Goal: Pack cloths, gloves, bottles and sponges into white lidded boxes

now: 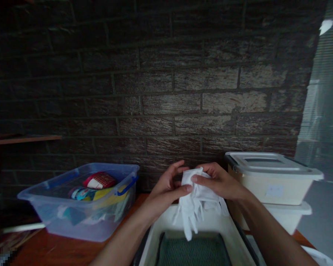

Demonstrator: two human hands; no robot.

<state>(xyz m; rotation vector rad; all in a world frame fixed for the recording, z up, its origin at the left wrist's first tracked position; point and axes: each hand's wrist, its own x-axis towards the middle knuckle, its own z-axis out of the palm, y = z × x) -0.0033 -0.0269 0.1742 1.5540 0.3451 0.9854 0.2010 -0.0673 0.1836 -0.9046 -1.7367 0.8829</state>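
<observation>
Several white gloves (194, 207) hang in a bunch between my two hands, their limp fingers dangling over an open white bin (219, 218). My right hand (218, 181) grips the upper part of the bunch, its thumb on top and its fingers behind. From the left, my left hand (166, 186) pinches the edge with the thumb, while its upper fingers are partly raised and partly hidden. Below, inside the bin, lies a dark green textured item (192, 253), whose kind I cannot make out.
A clear blue-tinted tub (72, 221) holding several colourful packets (100, 180) stands at the left on the wooden table (52, 247). Two stacked white bins (277, 184) with lids stand at the right. Behind rises a dark brick wall (161, 103). A shelf edge (24, 139) juts in at left.
</observation>
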